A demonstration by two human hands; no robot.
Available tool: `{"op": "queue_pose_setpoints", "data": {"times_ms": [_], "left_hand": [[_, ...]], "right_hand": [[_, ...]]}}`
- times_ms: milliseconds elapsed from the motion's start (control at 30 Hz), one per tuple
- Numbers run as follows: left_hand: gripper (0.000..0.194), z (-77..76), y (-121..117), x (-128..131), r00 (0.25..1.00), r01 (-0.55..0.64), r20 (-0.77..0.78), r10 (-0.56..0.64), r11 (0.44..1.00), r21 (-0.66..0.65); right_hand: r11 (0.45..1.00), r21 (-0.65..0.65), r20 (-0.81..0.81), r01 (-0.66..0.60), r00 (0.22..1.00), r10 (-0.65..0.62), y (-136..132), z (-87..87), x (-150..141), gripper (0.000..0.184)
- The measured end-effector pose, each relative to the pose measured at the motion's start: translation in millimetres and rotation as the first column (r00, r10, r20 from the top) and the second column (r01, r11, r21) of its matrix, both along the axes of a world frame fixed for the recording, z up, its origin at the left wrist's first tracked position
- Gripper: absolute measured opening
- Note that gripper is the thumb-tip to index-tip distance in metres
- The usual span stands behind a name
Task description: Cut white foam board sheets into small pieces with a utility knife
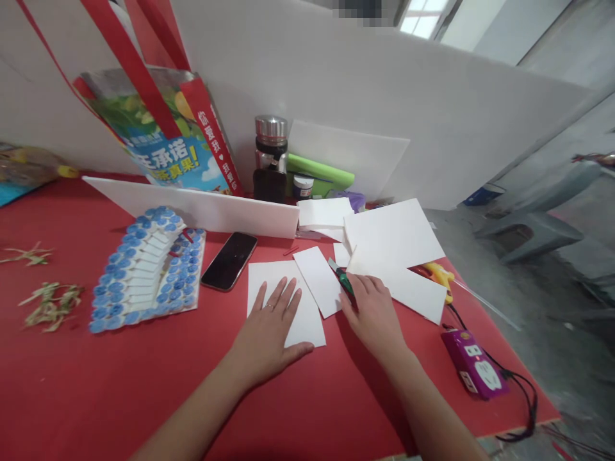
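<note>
My left hand (269,333) lies flat, fingers spread, on a white rectangular piece of board (259,276). A ring shows on one finger. My right hand (372,314) is curled over the handle end of a green utility knife (342,277), whose blade points up and left. Beneath the blade end is a narrower white board strip (318,280), which lies beside the first piece. More white board pieces (391,234) overlap just beyond my right hand. A small red stick-like item (291,251) rests near the strip.
A phone (229,261) and a blue-dotted white stair-like craft model (144,272) lie to the left. A long white board (202,208) stands behind them. At right are a yellow glue gun (439,276) and a purple power socket (475,365) with cable. Behind stands a flask (271,144).
</note>
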State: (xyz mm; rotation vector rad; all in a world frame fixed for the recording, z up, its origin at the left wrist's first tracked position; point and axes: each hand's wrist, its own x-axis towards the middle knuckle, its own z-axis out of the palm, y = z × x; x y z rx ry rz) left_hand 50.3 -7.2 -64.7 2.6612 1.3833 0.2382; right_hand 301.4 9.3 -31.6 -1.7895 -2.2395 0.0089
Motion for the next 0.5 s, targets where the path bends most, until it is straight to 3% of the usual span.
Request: {"op": "queue_pose_setpoints", "data": {"times_ms": [133, 300, 500], "left_hand": [[0.097, 1.8, -1, 0, 1.0, 0.004, -0.016, -0.005, 1.0, -0.006], [0.096, -0.2, -2, -1, 1.0, 0.015, -0.009, -0.015, 1.0, 0.021], [0.097, -2.1, -2, -2, 1.0, 0.006, 0.024, -0.006, 1.0, 0.019]], "right_hand": [[1.0, -0.014, 0.084, 0.006, 0.996, -0.005, 2, 3.7, -27, 0.061], [0.999, -0.027, 0.129, 0.039, 0.991, -0.035, -3, -2.0, -51, 0.055], [0.999, -0.02, -0.094, 0.047, 0.994, -0.048, -10, -2.5, -46, 0.051]]}}
